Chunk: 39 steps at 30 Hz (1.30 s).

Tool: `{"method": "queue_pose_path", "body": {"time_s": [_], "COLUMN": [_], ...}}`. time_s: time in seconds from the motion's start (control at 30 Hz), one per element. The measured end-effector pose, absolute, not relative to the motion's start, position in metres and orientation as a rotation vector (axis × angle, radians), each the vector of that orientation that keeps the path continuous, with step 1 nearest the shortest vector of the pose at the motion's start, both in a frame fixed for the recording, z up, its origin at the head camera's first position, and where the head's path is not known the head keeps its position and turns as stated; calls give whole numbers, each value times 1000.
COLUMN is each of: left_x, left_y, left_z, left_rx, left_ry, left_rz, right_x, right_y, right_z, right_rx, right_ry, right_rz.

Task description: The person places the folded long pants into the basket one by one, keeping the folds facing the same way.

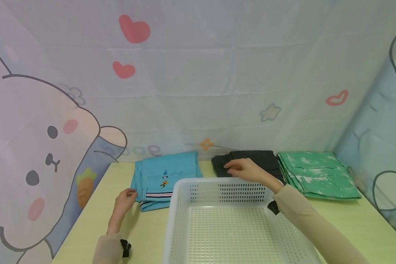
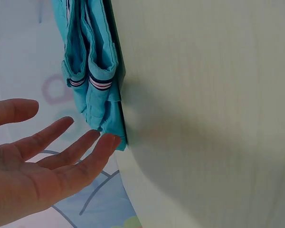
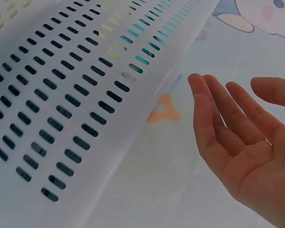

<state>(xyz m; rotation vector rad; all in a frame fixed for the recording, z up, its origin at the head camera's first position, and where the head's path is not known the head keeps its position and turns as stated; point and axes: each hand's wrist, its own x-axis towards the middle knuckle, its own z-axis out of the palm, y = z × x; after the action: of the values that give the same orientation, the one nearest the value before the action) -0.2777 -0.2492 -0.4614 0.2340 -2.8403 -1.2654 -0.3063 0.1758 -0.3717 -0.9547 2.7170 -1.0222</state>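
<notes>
Folded blue trousers (image 1: 171,172) with striped trim lie at the back left of the table. My left hand (image 1: 123,201) is at their left edge, fingers spread and nothing held; the left wrist view shows the fingertips close to the blue fabric (image 2: 102,95), and whether they touch it I cannot tell. My right hand (image 1: 245,169) hangs above the far rim of a white plastic basket (image 1: 217,180), in front of folded black cloth (image 1: 260,159). In the right wrist view its fingers (image 3: 242,118) are loosely bent beside the basket wall (image 3: 85,109), with nothing in them.
Folded green-and-white patterned cloth (image 1: 320,174) lies at the back right. The perforated basket takes up the front middle of the pale yellow table (image 1: 145,234). A printed curtain (image 1: 217,73) hangs right behind the folded clothes.
</notes>
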Motion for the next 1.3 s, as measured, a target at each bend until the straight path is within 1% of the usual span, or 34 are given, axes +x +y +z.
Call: {"method": "queue_pose_path", "body": {"time_s": [0.5,0.87,1.3], "left_x": [-285,-286,-283], "left_y": [-253,-255,-260], "left_z": [-462,-462,-460], "left_rx": [265,275,382], "left_ry": [-2890,-2864,-2840], "left_rz": [-1288,-1277,-1308], "right_x": [-334,-341,-350], "right_y": [167,162,157], "right_z": [-373,-380,-379], "right_rx": [-667,-627,-509], "right_ry": [2371,2324,2153], "right_rz": [-1268,-1298,-1386]}}
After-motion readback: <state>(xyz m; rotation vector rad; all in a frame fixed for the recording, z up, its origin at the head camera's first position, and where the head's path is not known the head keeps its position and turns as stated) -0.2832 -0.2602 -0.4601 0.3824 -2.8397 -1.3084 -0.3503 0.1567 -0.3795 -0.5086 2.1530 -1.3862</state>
